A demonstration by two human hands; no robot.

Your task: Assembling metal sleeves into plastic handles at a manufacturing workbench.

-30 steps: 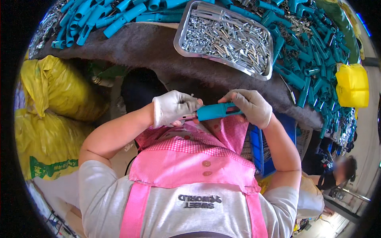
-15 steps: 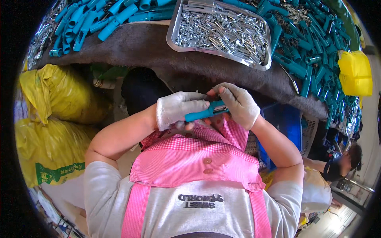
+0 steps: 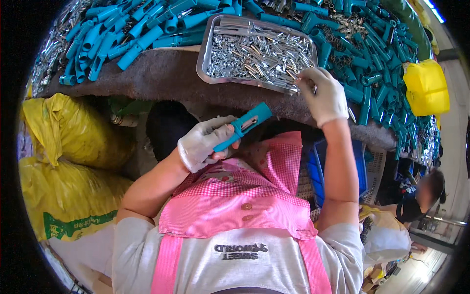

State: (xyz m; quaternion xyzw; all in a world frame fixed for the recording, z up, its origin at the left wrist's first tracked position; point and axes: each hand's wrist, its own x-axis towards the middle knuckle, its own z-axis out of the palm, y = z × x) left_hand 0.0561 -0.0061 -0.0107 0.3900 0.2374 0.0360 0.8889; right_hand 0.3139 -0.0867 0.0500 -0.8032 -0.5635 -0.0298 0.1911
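My left hand (image 3: 204,142), in a white glove, grips a teal plastic handle (image 3: 243,126) with a metal insert showing in its slot, held above my pink apron. My right hand (image 3: 325,95), also gloved, reaches up to the near right corner of a metal tray (image 3: 204,54) full of small silver metal pins, its fingertips pinched at the tray's rim. Whether a pin is between the fingers cannot be made out.
Heaps of teal plastic handles (image 3: 117,34) cover the brown felt table (image 3: 161,78) left and right of the tray. A yellow container (image 3: 427,87) stands at the right. Yellow sacks (image 3: 68,161) lie at my left. Another person (image 3: 416,196) sits at lower right beside a blue crate (image 3: 362,166).
Both hands were together on the teal handle near my chest. My right hand has let go and moved up to the tray of pins; my left hand keeps the handle.
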